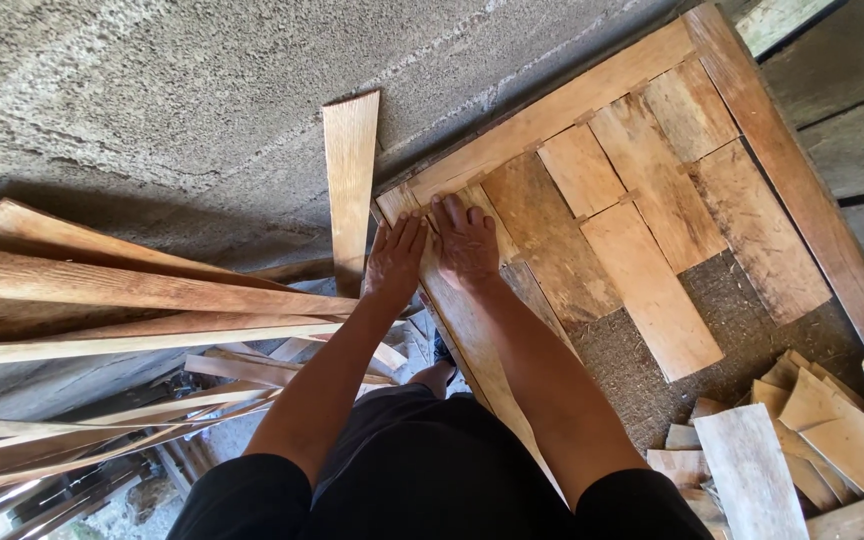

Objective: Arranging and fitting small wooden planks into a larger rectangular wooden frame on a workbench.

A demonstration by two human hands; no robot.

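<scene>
Wooden frame (552, 110) lies flat on rough ground, partly filled with short boards, and both hands press flat, fingers spread and gripping nothing, on the small board (452, 205) at its near-left corner. The left hand (395, 258) sits on the frame's edge, the right hand (465, 240) just beside it, touching. Pushing unevenly could tip that piece or shift its neighbours, I'd judge. I count seven or so laid boards, one loose plank (350, 180) against the wall, and a heap of offcuts (812, 420).
</scene>
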